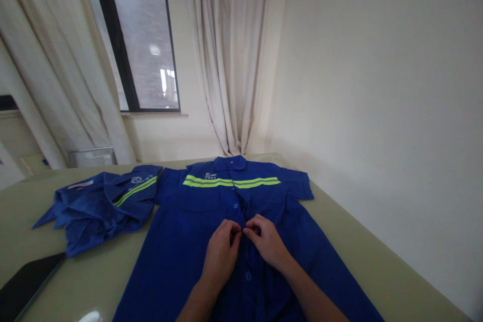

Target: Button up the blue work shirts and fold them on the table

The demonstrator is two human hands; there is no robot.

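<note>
A blue short-sleeved work shirt (196, 221) with a yellow-green reflective band lies spread face up, its collar at the far end. At the middle of its front opening, my left hand (222, 246) pinches the placket edge. Just to the right, my right hand (266, 241) pinches the other edge, the two sets of fingertips almost touching. Whatever small part lies between the fingertips is hidden. Above the hands a button (236, 206) shows on the placket, and another button (248, 275) lies below them. The front gapes slightly just above my fingers.
A second blue garment (101, 211) with a similar band lies crumpled left of the shirt on the pale green table (339, 226). A dark flat object (30, 282) rests at the near left. A wall (377, 110) borders the right side; curtains (230, 60) hang beyond the far edge.
</note>
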